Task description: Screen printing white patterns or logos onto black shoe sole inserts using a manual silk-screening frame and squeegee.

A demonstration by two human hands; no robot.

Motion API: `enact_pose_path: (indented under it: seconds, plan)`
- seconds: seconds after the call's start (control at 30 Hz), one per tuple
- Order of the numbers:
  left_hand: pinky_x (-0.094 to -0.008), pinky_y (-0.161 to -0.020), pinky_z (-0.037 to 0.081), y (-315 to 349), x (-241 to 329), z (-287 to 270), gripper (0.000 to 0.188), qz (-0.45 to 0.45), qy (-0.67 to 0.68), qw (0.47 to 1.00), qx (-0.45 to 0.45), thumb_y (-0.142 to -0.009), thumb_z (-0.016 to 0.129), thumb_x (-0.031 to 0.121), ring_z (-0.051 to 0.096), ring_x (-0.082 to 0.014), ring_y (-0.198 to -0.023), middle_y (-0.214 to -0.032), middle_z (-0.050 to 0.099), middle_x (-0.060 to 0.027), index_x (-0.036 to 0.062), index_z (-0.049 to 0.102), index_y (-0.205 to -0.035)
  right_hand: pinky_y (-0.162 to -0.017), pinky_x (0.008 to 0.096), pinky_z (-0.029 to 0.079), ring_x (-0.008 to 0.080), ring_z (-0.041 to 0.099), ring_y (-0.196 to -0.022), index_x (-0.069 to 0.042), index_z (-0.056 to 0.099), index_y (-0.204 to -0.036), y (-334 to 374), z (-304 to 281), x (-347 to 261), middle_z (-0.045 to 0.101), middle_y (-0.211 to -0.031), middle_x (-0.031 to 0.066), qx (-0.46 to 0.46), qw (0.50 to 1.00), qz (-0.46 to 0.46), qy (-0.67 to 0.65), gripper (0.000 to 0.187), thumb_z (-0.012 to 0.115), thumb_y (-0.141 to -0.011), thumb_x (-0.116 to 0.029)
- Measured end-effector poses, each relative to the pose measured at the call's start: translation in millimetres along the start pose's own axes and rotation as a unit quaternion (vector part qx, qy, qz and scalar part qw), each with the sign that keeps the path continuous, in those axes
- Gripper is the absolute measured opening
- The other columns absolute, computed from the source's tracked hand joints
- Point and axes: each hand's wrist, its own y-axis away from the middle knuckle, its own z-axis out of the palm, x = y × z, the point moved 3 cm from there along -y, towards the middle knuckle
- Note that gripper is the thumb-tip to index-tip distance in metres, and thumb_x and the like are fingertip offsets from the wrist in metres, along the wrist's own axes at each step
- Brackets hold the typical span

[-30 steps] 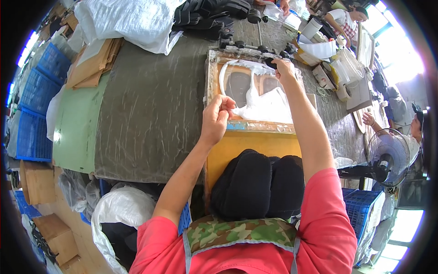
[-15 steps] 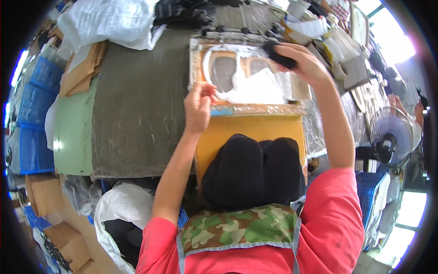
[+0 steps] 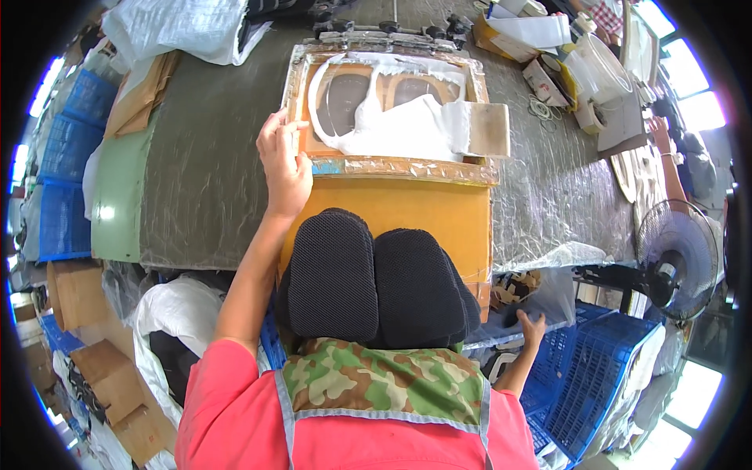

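Note:
My left hand grips the left edge of a wooden screen-printing frame, its fingers curled over the rail. White paste lies thick across the screen, around two rounded dark shapes. At the right side of the frame a squeegee with a pale wooden handle rests in the paste. My right hand is low on the right, below the table edge, fingers apart next to a small dark thing partly hidden at the fingertips. Stacked black mesh pads stand in front of me, against the yellow board.
A grey plastic-covered table spreads to both sides. Blue crates and a fan stand at the right. Tubs and a white bucket sit at the back right. An open white sack is at the lower left.
My right hand has moved from above the frame, where it held a black pad, down below the table edge. My left hand has shifted to the frame's left edge. The view has also shifted.

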Motion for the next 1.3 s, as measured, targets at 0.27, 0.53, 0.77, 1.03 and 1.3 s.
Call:
enact_pose_path:
  seconds: [0.27, 0.53, 0.77, 1.03, 1.3]
  plan:
    - [-0.045, -0.104, 0.031, 11, -17, -8, 0.042, -0.029, 0.0, 0.999, -0.03, -0.077, 0.058, -0.006, 0.038, -0.0356, -0.126, -0.136, 0.039, -0.0212, 0.0077, 0.052, -0.115, -0.087, 0.0291, 0.048, 0.0179, 0.062, -0.097, 0.002, 0.056, -0.125, -10, -104, -318, 0.066, -0.108, 0.0131, 0.002, 0.894, -0.247, -0.375, 0.04, 0.063, -0.091, -0.018]
    - [-0.0408, -0.11, 0.028, 18, -30, -14, 0.031, -0.07, 0.129, 0.985, -0.09, -0.085, 0.054, -0.001, 0.031, -0.0299, -0.135, -0.143, 0.038, -0.0134, 0.0066, 0.053, -0.115, -0.083, 0.0342, 0.048, 0.0243, 0.064, -0.09, 0.002, 0.045, -0.135, -5, -84, -506, 0.067, -0.098, 0.0167, -0.074, 0.924, -0.367, -0.08, 0.078, 0.074, -0.076, -0.039]
    - [-0.041, -0.113, 0.025, 23, -39, -20, 0.023, -0.102, 0.193, 0.97, -0.102, -0.089, 0.052, 0.004, 0.024, -0.0289, -0.139, -0.146, 0.035, -0.0112, 0.0044, 0.054, -0.112, -0.079, 0.0406, 0.049, 0.0366, 0.063, -0.089, 0.0, 0.06, -0.111, 32, -73, -597, 0.065, -0.093, 0.0217, -0.091, 0.846, -0.524, 0.029, 0.045, 0.064, -0.072, -0.022]
    - [-0.0416, -0.112, 0.025, 19, -33, -12, 0.021, -0.126, 0.229, 0.962, -0.08, -0.087, 0.053, 0.0, 0.026, -0.0305, -0.139, -0.144, 0.038, -0.0118, 0.0048, 0.056, -0.106, -0.081, 0.0421, 0.048, 0.0355, 0.063, -0.091, -0.004, 0.065, -0.102, 19, -47, -658, 0.067, -0.095, 0.0175, -0.024, 0.819, -0.573, -0.02, 0.027, 0.053, -0.077, -0.006]
    - [-0.0418, -0.112, 0.025, 22, -39, -17, 0.02, -0.122, 0.209, 0.967, -0.083, -0.086, 0.052, 0.001, 0.025, -0.0303, -0.139, -0.143, 0.039, -0.0119, 0.0054, 0.057, -0.105, -0.082, 0.0412, 0.047, 0.0323, 0.061, -0.09, -0.006, 0.065, -0.099, 86, -59, -584, 0.064, -0.089, 0.0123, -0.091, 0.767, -0.635, -0.014, 0.023, 0.056, -0.079, -0.001]
